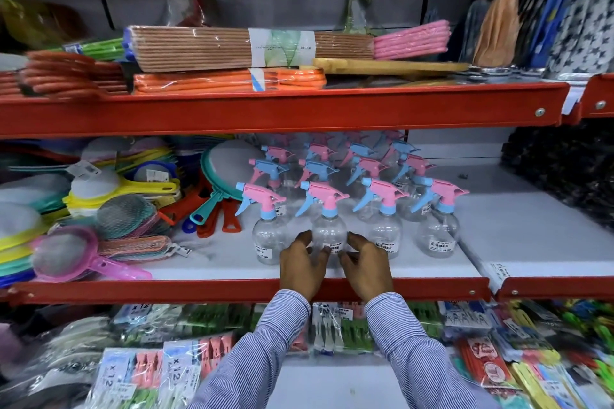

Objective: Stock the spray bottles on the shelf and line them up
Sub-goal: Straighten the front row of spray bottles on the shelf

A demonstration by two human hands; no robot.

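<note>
Several clear spray bottles with pink and blue trigger heads stand in rows on the white middle shelf. In the front row, a clear bottle with a pink head sits between my two hands. My left hand cups its left side and my right hand cups its right side, fingers curled on the round body. Its neighbours stand to the left and right, and a further one ends the front row. Rows behind hold bottles with blue heads and pink heads.
Coloured strainers and sieves crowd the left of the same shelf. The red shelf lip runs along the front. Bare white shelf lies right of the bottles. Packs of hangers lie on the shelf above; clothes-peg packs lie below.
</note>
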